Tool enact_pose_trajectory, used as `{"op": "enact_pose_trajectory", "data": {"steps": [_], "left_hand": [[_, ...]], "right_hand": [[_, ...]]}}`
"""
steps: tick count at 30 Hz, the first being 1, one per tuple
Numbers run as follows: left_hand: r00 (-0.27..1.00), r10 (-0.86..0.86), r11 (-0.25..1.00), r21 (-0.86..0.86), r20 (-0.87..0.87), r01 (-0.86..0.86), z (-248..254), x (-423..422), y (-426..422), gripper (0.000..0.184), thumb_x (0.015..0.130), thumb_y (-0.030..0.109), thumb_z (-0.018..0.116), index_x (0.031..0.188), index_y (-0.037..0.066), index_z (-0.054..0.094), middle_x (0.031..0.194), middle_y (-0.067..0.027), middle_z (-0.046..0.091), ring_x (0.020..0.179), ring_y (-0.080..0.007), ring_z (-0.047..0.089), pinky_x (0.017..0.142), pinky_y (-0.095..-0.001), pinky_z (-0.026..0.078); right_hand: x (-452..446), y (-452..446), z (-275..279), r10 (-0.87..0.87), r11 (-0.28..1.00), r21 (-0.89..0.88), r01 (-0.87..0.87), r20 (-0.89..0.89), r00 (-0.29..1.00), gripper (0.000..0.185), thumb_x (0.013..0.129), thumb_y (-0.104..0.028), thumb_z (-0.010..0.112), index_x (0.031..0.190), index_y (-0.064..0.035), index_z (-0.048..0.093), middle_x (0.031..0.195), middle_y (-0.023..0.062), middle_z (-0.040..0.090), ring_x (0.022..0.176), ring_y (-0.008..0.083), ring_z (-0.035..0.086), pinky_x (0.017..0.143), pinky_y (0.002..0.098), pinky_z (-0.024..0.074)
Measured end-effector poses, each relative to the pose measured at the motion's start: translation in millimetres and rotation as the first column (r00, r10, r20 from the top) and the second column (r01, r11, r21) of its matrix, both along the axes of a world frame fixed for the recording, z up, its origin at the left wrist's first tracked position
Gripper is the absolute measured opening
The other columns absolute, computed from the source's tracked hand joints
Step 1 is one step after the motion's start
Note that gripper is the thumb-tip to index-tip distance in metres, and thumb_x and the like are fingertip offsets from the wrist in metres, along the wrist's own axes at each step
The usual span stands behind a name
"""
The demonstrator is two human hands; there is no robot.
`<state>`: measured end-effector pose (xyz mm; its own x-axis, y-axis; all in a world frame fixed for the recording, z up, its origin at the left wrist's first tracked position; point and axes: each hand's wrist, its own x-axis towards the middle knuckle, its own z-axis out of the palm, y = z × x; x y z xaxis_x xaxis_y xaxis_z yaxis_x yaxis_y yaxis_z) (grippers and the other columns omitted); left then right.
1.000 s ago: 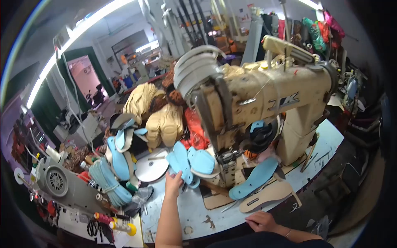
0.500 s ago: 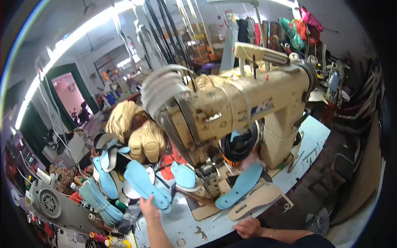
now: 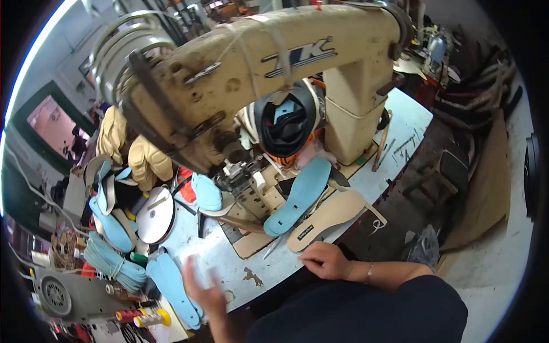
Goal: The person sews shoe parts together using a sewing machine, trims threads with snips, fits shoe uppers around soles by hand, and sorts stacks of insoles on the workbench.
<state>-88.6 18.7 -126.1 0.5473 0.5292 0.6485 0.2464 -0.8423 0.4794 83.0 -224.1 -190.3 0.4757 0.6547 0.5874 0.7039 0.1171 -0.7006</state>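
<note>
My left hand (image 3: 207,290), smeared a little by motion, is over the table's near left part with fingers apart and nothing in them. Just left of it lie light-blue insoles (image 3: 171,288), stacked at the table edge. My right hand (image 3: 327,260) rests at the front edge with curled fingers; whether they pinch anything is hidden. Close above that hand lies a beige sandal sole (image 3: 331,220) with a dark label and a strap. Beside it another blue insole (image 3: 300,197) leans near the post of the sewing machine (image 3: 229,54).
The machine's head overhangs the table (image 3: 269,271). At left are a white disc (image 3: 155,216), a coil of pale-blue cord (image 3: 114,263), thread spools (image 3: 151,318) and a grey motor housing (image 3: 71,294). A stool (image 3: 452,177) stands on the right.
My left hand has carried the blue insoles to the near left and let go of them. The white disc is now uncovered. The view has tilted downward; my right hand stays by the edge.
</note>
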Motion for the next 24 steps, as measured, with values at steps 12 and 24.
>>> {"op": "enact_pose_trajectory", "data": {"steps": [12, 24], "left_hand": [[0.650, -0.440, 0.718, 0.192, -0.620, 0.669, -12.9, 139.7, -97.1, 0.046, 0.080, 0.010, 0.057, 0.125, 0.006, 0.049, 0.115, -0.0141, 0.058, 0.111, -0.0300, 0.053, 0.092, -0.0432, 0.043], [0.648, -0.494, 0.860, -0.216, -0.579, 0.462, -16.8, 191.0, -70.9, 0.059, 0.083, 0.011, 0.057, 0.133, -0.005, 0.032, 0.129, -0.0261, 0.044, 0.114, -0.0451, 0.046, 0.096, -0.0447, 0.039]], "right_hand": [[13.2, -36.2, 30.6, 0.098, 0.990, 0.112, 0.083, -0.983, 0.155, 0.045, 0.092, -0.012, 0.053, 0.132, -0.0074, 0.033, 0.105, 0.0123, 0.054, 0.082, 0.0180, 0.059, 0.075, 0.0311, 0.0505], [43.7, 10.7, 13.0, -0.316, 0.928, -0.143, 0.345, 0.190, 0.930, 0.035, 0.071, -0.014, 0.069, 0.103, -0.0042, 0.059, 0.102, 0.0110, 0.056, 0.096, 0.0289, 0.054, 0.083, 0.0365, 0.0444]]}}
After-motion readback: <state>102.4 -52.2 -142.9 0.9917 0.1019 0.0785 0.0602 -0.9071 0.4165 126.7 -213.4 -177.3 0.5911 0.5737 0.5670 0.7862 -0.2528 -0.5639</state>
